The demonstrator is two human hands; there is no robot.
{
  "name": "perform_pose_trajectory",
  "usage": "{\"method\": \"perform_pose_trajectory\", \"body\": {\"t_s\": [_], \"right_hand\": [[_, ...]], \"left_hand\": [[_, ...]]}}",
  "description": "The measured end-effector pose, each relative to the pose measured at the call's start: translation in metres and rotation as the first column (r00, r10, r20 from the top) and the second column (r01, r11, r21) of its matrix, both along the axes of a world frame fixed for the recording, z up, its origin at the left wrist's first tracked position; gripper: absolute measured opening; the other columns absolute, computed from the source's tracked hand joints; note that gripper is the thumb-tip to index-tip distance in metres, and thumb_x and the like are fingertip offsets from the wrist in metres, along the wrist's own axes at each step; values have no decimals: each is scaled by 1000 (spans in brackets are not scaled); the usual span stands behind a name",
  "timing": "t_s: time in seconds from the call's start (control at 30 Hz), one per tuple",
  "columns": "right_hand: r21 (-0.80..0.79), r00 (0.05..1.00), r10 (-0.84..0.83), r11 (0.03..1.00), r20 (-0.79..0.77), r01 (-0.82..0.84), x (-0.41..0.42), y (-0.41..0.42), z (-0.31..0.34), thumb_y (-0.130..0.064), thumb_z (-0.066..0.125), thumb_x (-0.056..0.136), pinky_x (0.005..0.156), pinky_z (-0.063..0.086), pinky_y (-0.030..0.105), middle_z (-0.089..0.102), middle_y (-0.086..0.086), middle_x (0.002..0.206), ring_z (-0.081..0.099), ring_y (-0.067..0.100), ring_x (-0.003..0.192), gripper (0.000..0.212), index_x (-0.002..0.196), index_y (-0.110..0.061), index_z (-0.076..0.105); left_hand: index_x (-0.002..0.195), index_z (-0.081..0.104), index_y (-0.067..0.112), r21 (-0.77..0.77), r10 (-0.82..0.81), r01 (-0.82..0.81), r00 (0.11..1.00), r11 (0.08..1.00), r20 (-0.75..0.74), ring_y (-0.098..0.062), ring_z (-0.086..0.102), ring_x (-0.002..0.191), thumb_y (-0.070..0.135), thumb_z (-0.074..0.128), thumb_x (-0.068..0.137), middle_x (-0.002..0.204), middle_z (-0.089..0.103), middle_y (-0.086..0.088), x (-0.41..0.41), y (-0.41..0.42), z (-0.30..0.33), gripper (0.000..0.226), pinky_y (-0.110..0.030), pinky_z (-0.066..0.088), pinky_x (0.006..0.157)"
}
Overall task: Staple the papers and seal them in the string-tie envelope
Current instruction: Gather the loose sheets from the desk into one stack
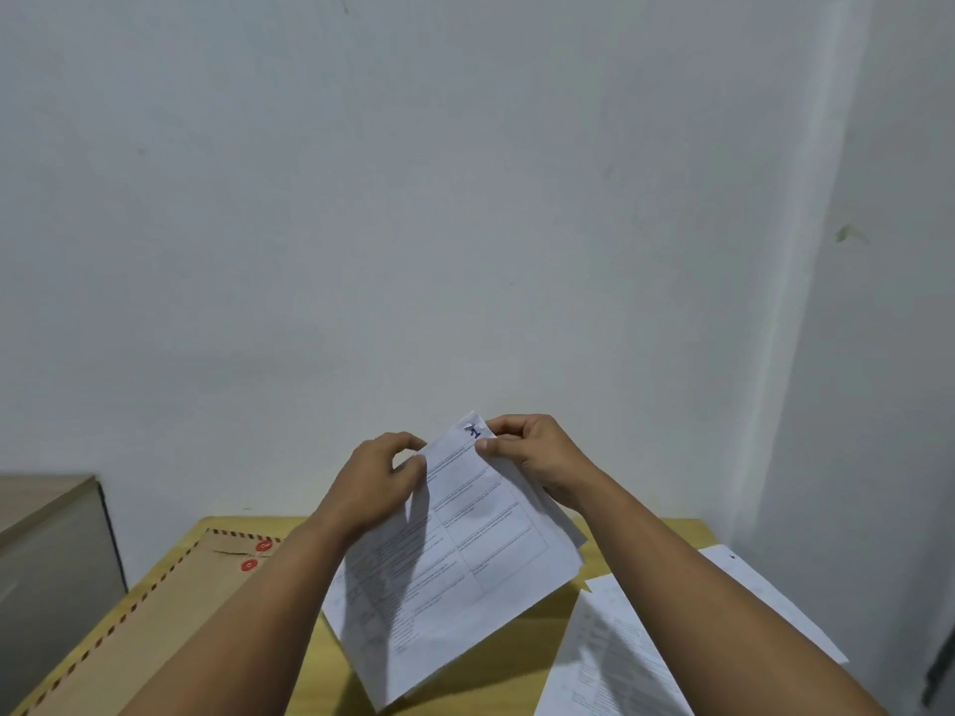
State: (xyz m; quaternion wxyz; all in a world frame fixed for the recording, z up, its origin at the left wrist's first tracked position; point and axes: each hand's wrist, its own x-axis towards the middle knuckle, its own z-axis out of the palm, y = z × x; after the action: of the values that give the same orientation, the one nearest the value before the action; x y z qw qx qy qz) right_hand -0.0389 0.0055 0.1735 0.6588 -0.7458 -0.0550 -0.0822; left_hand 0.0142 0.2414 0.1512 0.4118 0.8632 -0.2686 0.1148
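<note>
A stack of printed white papers (pixel 455 560) is held up above the yellow wooden table (pixel 677 534), tilted to the right. My left hand (pixel 377 483) pinches the stack's upper left edge. My right hand (pixel 532 457) grips the top corner, beside a small blue mark. A brown string-tie envelope (pixel 155 617) with red-striped edges and two red discs lies flat on the table's left side, partly under my left forearm. No stapler is in view.
More printed sheets (pixel 620 658) lie on the table at the right, under my right forearm. A grey cabinet (pixel 51 550) stands left of the table. A pale wall rises right behind the table.
</note>
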Motion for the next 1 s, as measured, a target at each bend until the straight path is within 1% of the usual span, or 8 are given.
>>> {"method": "perform_pose_trajectory", "body": {"t_s": [0.1, 0.2, 0.33, 0.5, 0.63, 0.77, 0.93, 1.0], "right_hand": [[45, 1000, -6, 999, 29, 5, -1, 0, 3, -6, 77, 93, 79, 61, 31, 81, 14, 103, 78, 22, 88, 18, 110, -3, 79], [79, 997, -43, 996, 58, 38, 0, -2, 3, -4, 76, 93, 79, 61, 30, 82, 13, 101, 78, 20, 88, 16, 108, -5, 79], [60, 990, -104, 993, 94, 98, 1, -7, -2, -6, 75, 94, 90, 61, 33, 82, 9, 102, 79, 21, 95, 18, 110, -12, 79], [-25, 967, -221, 974, 126, 226, -3, -9, -14, -7, 73, 96, 82, 61, 24, 82, 2, 95, 78, 13, 90, 26, 117, -21, 77], [-29, 957, -279, 959, 80, 282, -11, -5, -32, -5, 69, 97, 71, 58, 20, 80, 1, 89, 76, 6, 76, 30, 122, -19, 76], [-76, 947, -316, 947, -57, 311, -17, -20, -67, -8, 69, 98, 67, 50, 10, 67, -10, 66, 67, 0, 64, 37, 135, -9, 66], [-395, 870, -448, 851, -206, 344, -36, -84, -103, -10, 70, 96, 87, 56, 33, 74, 12, 111, 70, 22, 87, 43, 138, -6, 64], [-533, 806, -539, 769, -244, 353, -54, -119, -114, -6, 68, 92, 93, 54, 32, 71, 12, 124, 70, 25, 98, 39, 131, -9, 69]], "left_hand": [[82, 65, 27, 15, -16, 17, 999, 1000, -39, -7, 60, 69, 32, 54, 100, 80, 70, 8, 4, 1, 4, 22, -34, 49, 69], [83, 66, 26, -3, -31, 30, 999, 1000, -24, -18, 63, 71, 32, 54, 100, 77, 70, 3, 3, -3, 8, 21, -36, 50, 65], [83, 68, 28, -38, -25, 25, 1000, 999, -7, -8, 61, 69, 29, 56, 99, 75, 69, 11, 2, -10, 13, 20, -30, 49, 66], [97, 71, 34, -39, 1, -1, 1000, 999, -22, -11, 67, 78, 26, 57, 97, 82, 73, 11, 4, -14, 17, 16, -39, 57, 74], [126, 68, 41, 36, -39, 39, 999, 999, -16, 0, 65, 88, 21, 55, 99, 101, 74, 15, 4, -20, 9, 36, -30, 54, 77], [128, 68, 36, 108, -66, 70, 997, 992, -38, 1, 62, 92, 19, 56, 101, 112, 73, 10, 6, -33, -18, 34, -25, 46, 80], [128, 69, 31, 139, -123, 132, 990, 981, -67, -3, 60, 102, 23, 58, 101, 123, 72, 6, 3, -58, -42, 31, -24, 44, 84], [128, 70, 31, 147, -153, 161, 986, 976, -61, -4, 60, 101, 23, 58, 101, 124, 71, 5, 3, -68, -45, 30, -25, 44, 83]]}}
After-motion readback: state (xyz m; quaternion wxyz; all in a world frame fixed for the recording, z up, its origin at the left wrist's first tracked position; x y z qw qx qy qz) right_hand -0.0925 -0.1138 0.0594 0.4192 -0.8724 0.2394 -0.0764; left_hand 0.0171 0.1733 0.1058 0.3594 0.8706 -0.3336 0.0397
